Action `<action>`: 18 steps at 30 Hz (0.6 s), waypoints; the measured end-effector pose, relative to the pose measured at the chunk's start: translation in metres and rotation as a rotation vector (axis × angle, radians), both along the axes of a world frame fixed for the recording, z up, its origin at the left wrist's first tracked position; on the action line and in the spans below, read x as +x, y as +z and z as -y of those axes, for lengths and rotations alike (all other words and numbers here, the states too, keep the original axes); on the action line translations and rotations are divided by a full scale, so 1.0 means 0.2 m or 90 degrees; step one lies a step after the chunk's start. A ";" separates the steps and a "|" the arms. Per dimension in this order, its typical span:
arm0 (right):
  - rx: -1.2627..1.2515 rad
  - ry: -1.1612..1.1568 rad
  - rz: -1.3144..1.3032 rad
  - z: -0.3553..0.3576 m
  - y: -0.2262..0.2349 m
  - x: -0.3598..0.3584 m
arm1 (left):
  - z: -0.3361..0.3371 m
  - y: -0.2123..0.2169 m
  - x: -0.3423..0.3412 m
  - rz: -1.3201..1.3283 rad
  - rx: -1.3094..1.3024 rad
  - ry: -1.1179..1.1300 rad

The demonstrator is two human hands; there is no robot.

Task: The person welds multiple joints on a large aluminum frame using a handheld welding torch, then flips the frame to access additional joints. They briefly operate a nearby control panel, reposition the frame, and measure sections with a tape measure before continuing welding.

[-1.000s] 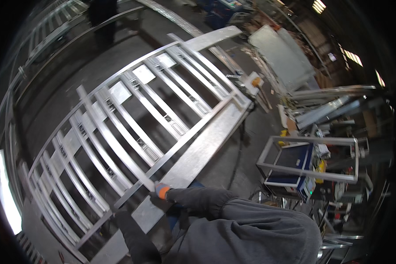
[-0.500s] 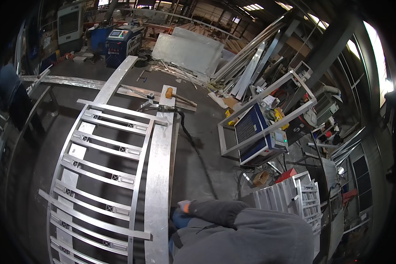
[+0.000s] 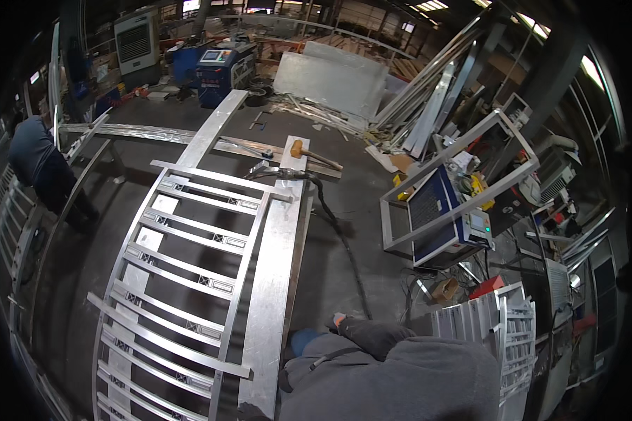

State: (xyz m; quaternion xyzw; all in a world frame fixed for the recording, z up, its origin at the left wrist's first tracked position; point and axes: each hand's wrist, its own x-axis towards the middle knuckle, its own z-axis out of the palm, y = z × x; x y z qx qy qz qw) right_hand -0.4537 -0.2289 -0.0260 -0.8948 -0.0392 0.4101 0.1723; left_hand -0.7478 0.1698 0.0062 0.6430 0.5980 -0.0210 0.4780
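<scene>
Presently, the work appears to be between handlings. The slatted metal frame [image 3: 240, 284] lies ahead and to the left of the person, a longer bar [image 3: 168, 335] set across it and a flat metal plank [image 3: 270, 266] along its right side. The right hand [image 3: 332, 323] is close to the body, apart from the frame; its grip cannot be determined. No left hand can be made out. The mallet [image 3: 298, 149] rests at the plank's far end; in judgement, handling either calls for reaching forward.
</scene>
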 end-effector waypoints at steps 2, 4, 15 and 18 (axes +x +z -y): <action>0.097 -0.133 -0.029 -0.09 0.04 0.14 | 0.10 0.01 -0.04 -0.038 0.016 -0.021; 0.193 -0.234 -0.067 -0.20 0.11 0.27 | 0.21 0.02 -0.08 -0.083 0.025 -0.043; 0.149 0.808 0.102 -0.46 0.01 0.67 | 1.34 0.06 -0.53 -0.299 -0.137 0.154; 0.117 0.891 -0.023 -0.58 -0.07 0.69 | 1.66 0.04 -0.56 -0.292 -0.182 0.259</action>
